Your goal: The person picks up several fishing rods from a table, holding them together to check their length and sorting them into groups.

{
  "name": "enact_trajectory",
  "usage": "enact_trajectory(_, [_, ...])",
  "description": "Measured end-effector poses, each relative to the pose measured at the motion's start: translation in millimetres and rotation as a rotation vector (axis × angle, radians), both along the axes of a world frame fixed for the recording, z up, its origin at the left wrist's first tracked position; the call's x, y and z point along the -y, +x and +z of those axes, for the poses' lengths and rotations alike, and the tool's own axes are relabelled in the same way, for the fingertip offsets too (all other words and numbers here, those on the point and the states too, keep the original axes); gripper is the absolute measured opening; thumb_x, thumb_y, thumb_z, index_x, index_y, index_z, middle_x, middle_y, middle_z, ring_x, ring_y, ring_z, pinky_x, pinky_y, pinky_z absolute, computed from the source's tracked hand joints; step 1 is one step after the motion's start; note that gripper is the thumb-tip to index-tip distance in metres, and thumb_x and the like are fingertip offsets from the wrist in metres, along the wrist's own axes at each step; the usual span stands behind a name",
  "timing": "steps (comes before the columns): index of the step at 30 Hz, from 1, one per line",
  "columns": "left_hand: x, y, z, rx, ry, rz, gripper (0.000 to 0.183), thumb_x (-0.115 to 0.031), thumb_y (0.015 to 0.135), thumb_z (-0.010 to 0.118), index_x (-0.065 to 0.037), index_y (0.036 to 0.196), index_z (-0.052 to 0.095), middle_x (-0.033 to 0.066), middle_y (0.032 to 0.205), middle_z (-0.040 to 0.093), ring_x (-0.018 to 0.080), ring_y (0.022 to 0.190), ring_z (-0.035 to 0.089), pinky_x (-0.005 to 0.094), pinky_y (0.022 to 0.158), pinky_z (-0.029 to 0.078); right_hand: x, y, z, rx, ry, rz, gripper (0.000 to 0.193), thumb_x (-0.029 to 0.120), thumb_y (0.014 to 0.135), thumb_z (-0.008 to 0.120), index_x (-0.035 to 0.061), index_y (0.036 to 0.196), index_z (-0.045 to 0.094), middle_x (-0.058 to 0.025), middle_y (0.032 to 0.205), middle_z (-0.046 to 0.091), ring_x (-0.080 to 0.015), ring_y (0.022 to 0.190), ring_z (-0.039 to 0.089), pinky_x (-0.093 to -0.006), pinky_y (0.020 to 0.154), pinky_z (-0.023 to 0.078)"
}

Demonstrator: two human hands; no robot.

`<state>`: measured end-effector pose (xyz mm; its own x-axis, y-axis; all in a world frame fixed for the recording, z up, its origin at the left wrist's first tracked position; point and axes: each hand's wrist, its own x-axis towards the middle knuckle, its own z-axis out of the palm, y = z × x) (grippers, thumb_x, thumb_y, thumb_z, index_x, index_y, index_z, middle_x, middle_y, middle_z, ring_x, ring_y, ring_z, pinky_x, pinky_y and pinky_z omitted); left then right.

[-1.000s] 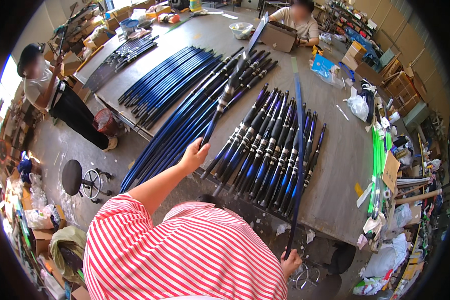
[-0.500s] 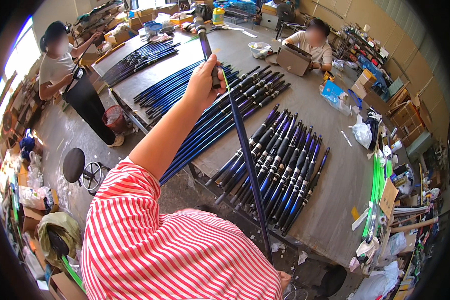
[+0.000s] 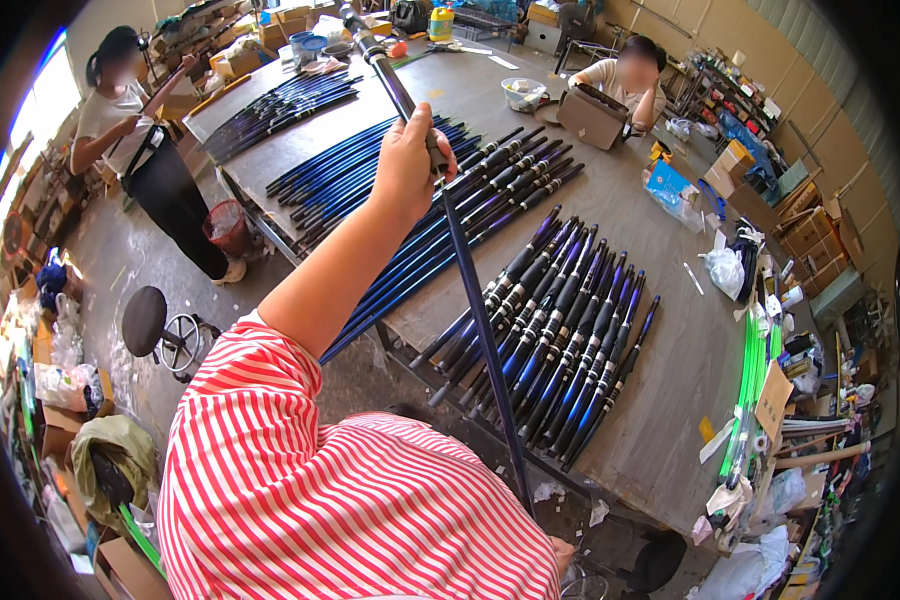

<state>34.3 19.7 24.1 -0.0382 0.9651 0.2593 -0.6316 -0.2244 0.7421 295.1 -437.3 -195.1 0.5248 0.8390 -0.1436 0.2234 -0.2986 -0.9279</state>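
Observation:
My left hand [image 3: 410,160] is raised over the table, its fingers wrapped round the dark handle of a fishing rod [image 3: 388,80]. The handle slants up and to the left, with a silver-and-black reel seat near its top. Below my fist, a long dark blue rod section [image 3: 485,335] runs down past the table edge toward my right side. Only a small bit of my right hand [image 3: 563,553] shows at the lower edge, beside my striped shirt; its fingers are hidden. Under the slanting section lies a row of finished-looking rods [image 3: 570,330] with black grips.
More blue rods [image 3: 370,180] lie further left, with another bundle [image 3: 280,115] behind them. A white bowl [image 3: 522,95] and a brown box [image 3: 592,118] stand at the back, near a seated person. Another person stands at left by a red bin [image 3: 228,228]. Green rods [image 3: 753,395] line the right edge.
The handle in my left hand tilts further left, and the section below has shifted slightly left. The seated person has raised a hand to their head; the standing person has moved a little left.

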Motion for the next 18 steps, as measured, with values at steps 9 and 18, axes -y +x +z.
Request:
enact_trajectory(9, [15,16,-4,-0.026,0.075,-0.009,0.02,-0.022,0.09,0.044,-0.009,0.078,0.036,0.0031,0.051,0.045,0.0121,0.04,0.041,0.0223,0.037,0.033,-8,-2,-3,0.066,0.047,-0.007,0.041,0.026,0.08,0.059,0.0016,0.051,0.042,0.0008,0.046,0.038,-0.0056,0.045,0.034,-0.0258,0.04,0.026])
enact_trajectory(18, [12,22,-9,-0.066,0.141,-0.042,0.02,-0.023,0.09,0.044,-0.009,0.079,0.035,0.0033,0.05,0.043,0.0123,0.039,0.041,0.0229,0.037,0.033,-12,-4,-5,0.169,0.129,-0.032,0.039,0.024,0.079,0.059,0.0004,0.052,0.045,-0.0001,0.046,0.04,-0.006,0.045,0.036,-0.0253,0.041,0.028])
